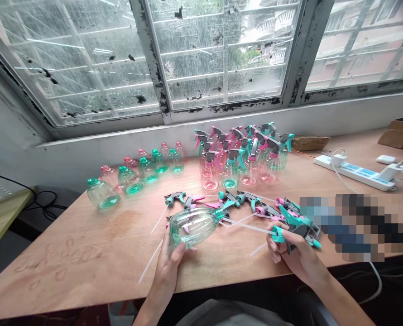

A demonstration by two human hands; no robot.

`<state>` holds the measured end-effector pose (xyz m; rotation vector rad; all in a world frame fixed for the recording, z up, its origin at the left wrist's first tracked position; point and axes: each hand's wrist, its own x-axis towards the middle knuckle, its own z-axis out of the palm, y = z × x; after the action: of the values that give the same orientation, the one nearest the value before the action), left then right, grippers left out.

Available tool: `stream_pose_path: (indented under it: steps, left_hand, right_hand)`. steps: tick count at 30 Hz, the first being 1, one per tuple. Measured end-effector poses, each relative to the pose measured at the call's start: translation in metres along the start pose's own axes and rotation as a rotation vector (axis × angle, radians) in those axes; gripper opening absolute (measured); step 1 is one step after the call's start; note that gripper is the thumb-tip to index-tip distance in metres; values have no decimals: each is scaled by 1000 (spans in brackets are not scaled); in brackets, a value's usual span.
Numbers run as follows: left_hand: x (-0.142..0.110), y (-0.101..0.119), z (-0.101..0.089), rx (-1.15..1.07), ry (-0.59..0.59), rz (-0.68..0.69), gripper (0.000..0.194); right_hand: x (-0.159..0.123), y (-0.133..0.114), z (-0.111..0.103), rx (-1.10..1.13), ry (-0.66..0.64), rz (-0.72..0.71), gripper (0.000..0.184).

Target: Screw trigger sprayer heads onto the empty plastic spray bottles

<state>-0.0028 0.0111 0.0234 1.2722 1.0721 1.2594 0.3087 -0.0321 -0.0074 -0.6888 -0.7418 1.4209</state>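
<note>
My left hand is closed around the base of a clear teal-tinted bottle, held on its side with its neck pointing right. My right hand grips a teal and grey spray trigger head. Its long white dip tube runs left toward the bottle's neck, with the tip at or just inside the opening. Both hands hover just above the wooden table near its front edge.
Loose trigger heads in teal and pink lie behind my hands. Capless bottles lie in rows at the back left. Assembled spray bottles stand at the back centre. A power strip and a cardboard box sit at the right.
</note>
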Motion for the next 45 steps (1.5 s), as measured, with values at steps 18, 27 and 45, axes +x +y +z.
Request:
stream_pose_path:
  steps: [18, 27, 45]
  left_hand:
    - [-1, 0, -1, 13, -6, -46, 59]
    - [-3, 2, -4, -2, -95, -57, 65]
    - [-10, 23, 4, 151, -649, -107, 83]
  right_hand:
    - [3, 1, -3, 25, 47, -7, 23]
    - [3, 0, -1, -115, 1, 23, 27]
    - [-2, 0, 8, -579, -119, 160, 33]
